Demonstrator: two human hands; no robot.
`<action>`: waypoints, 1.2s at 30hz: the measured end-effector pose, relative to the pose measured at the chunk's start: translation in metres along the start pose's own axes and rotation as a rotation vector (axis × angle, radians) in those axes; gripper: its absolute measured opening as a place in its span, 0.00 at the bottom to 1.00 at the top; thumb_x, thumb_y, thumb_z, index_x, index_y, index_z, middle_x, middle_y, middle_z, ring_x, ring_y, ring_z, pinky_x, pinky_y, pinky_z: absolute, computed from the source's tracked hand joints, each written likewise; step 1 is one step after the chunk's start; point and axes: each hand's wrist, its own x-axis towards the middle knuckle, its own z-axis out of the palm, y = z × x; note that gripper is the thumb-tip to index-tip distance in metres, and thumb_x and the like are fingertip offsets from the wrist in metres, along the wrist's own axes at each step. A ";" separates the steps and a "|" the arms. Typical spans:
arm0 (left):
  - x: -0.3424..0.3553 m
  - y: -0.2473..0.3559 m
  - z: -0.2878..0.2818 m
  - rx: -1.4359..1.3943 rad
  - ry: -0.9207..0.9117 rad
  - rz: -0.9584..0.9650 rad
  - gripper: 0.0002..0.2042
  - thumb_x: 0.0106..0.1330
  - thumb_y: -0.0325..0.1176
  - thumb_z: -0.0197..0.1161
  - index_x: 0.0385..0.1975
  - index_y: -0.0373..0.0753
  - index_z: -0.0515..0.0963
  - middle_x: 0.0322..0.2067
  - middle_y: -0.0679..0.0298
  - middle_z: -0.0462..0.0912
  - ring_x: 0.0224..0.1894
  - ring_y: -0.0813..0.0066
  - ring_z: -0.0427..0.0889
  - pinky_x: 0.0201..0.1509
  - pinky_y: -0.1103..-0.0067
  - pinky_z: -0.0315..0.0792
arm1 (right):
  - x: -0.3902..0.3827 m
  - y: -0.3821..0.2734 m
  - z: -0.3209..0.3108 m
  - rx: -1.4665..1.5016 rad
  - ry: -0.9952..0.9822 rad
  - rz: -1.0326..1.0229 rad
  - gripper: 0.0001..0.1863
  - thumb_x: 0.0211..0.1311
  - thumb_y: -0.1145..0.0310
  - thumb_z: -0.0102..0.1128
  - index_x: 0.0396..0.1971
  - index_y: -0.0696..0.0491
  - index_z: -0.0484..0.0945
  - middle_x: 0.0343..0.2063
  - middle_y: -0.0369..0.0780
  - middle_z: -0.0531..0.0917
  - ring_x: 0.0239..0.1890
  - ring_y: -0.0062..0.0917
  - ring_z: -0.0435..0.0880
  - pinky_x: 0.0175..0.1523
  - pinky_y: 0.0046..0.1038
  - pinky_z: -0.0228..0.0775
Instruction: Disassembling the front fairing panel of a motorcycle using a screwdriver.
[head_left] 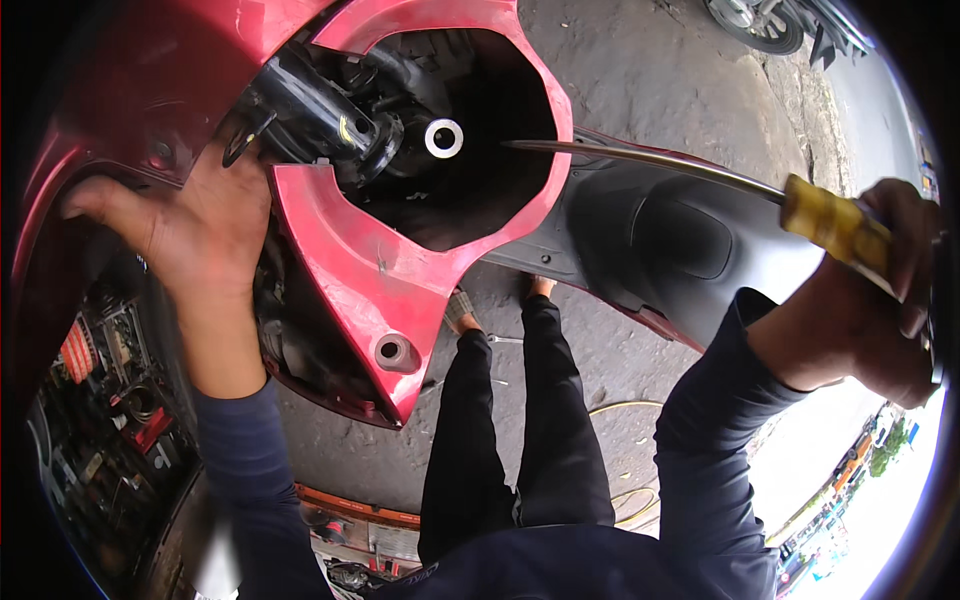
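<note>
My right hand (pixel 885 290) is raised at the right edge, closed around the yellow handle of a long screwdriver (pixel 680 162). Its slim metal shaft points left, and the tip appears over the opening in a red scooter body panel (pixel 350 250). Inside that opening are a bright metal ring (pixel 443 138) and a black steering tube (pixel 315 105). My left hand (pixel 205 230) reaches up beside the tube with its thumb spread wide. Its fingertips are partly hidden behind the red bodywork and the tube. I cannot tell whether they touch it.
The scooter's dark footboard and seat section (pixel 650 225) extends to the right. Wrenches (pixel 507 340) lie on the concrete floor by my feet. Tools and parts fill a tray (pixel 120 440) at the lower left. A yellow hose (pixel 630 405) curls behind my legs. Another motorcycle (pixel 765 25) stands at the top right.
</note>
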 end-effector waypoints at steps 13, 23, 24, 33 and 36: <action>0.006 -0.012 -0.020 -0.117 -0.088 -0.095 0.57 0.42 0.83 0.57 0.73 0.55 0.59 0.71 0.63 0.63 0.71 0.50 0.61 0.69 0.49 0.60 | 0.002 0.107 0.056 0.190 -0.004 0.114 0.10 0.64 0.74 0.50 0.23 0.61 0.72 0.17 0.44 0.75 0.14 0.30 0.69 0.24 0.32 0.63; 0.009 -0.008 -0.020 -0.120 -0.112 -0.076 0.57 0.45 0.82 0.57 0.73 0.51 0.57 0.70 0.61 0.64 0.69 0.51 0.65 0.67 0.51 0.64 | 0.014 0.121 0.085 -0.102 -0.062 0.023 0.08 0.61 0.76 0.48 0.23 0.61 0.72 0.18 0.45 0.74 0.14 0.30 0.69 0.24 0.32 0.62; 0.008 -0.008 -0.020 -0.104 -0.105 -0.065 0.57 0.44 0.82 0.57 0.73 0.51 0.57 0.70 0.60 0.64 0.68 0.52 0.65 0.67 0.52 0.64 | 0.015 0.121 0.086 -0.127 -0.069 0.012 0.08 0.61 0.76 0.48 0.23 0.61 0.71 0.18 0.45 0.74 0.15 0.30 0.69 0.24 0.32 0.62; 0.002 -0.005 -0.037 -0.325 -0.214 -0.219 0.47 0.56 0.74 0.61 0.66 0.40 0.67 0.63 0.53 0.71 0.65 0.53 0.69 0.71 0.58 0.62 | 0.025 0.132 0.095 -0.332 -0.121 -0.064 0.06 0.58 0.78 0.46 0.23 0.61 0.71 0.18 0.46 0.73 0.15 0.30 0.69 0.24 0.32 0.61; -0.042 0.023 -0.049 0.437 -0.247 0.005 0.31 0.71 0.53 0.61 0.59 0.29 0.71 0.53 0.46 0.79 0.55 0.55 0.79 0.64 0.63 0.70 | 0.024 0.144 0.080 -0.307 -0.087 -0.040 0.07 0.56 0.81 0.41 0.23 0.61 0.70 0.17 0.44 0.71 0.16 0.35 0.70 0.24 0.32 0.60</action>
